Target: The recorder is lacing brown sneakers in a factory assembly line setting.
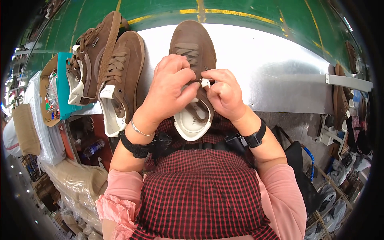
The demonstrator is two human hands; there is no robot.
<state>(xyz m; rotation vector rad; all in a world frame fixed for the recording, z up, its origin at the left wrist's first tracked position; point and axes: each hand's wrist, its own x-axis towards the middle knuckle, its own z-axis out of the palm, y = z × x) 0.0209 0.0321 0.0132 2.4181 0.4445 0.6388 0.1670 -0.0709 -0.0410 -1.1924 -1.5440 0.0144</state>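
Note:
A brown suede shoe (194, 44) with brown laces and a white inner lining lies toe-away on the shiny metal table (272, 72), right in front of me. My left hand (170, 90) rests on its tongue and pinches at the lace area. My right hand (226, 94) pinches a small white tag (205, 83) at the shoe's lace area. Both wrists carry black bands, and the left also has a thin silver bangle.
Two more brown shoes (120, 76) (86, 60) lie at the table's left end beside a teal box (64, 84). Wrapped bundles and bags stack at lower left. More shoes hang on a rack (342, 100) at right. Green floor with yellow lines lies beyond.

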